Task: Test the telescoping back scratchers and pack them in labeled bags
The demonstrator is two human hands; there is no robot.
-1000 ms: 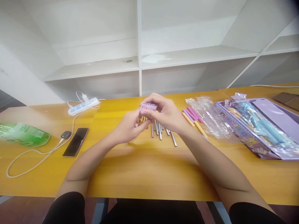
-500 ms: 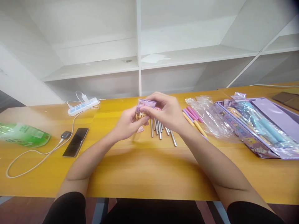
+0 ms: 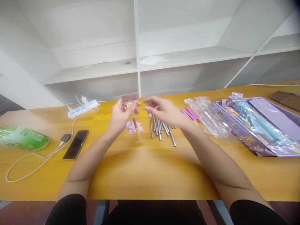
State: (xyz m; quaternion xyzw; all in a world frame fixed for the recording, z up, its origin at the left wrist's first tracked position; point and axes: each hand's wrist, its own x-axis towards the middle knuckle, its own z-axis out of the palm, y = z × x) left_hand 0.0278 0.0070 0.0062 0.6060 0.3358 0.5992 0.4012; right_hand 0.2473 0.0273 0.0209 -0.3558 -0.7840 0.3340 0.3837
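Observation:
My left hand (image 3: 119, 116) is closed around a slim stick with a yellow lower end (image 3: 137, 132), in what seems a clear packet with a purple card top (image 3: 129, 97). Motion smears it, so its exact kind is unclear. My right hand (image 3: 165, 111) hovers to the right, fingers apart, holding nothing I can see. Below it lie several silver metal rods (image 3: 160, 129), one with a purple flat end. Small pink and purple cards (image 3: 137, 128) lie on the table under the stick.
Right of the rods lie pink and purple tubes (image 3: 193, 114), crumpled clear bags (image 3: 208, 120) and a purple box (image 3: 248, 140) of wrapped items. On the left are a phone (image 3: 76, 144), a power strip (image 3: 83, 109), a white cable and a green package (image 3: 25, 137). White shelving (image 3: 138, 47) stands behind.
My hands have parted. The right one has let go of the packet, while the left has drawn it leftward and turned it, showing the yellow-ended stick. The cards beneath are now more visible.

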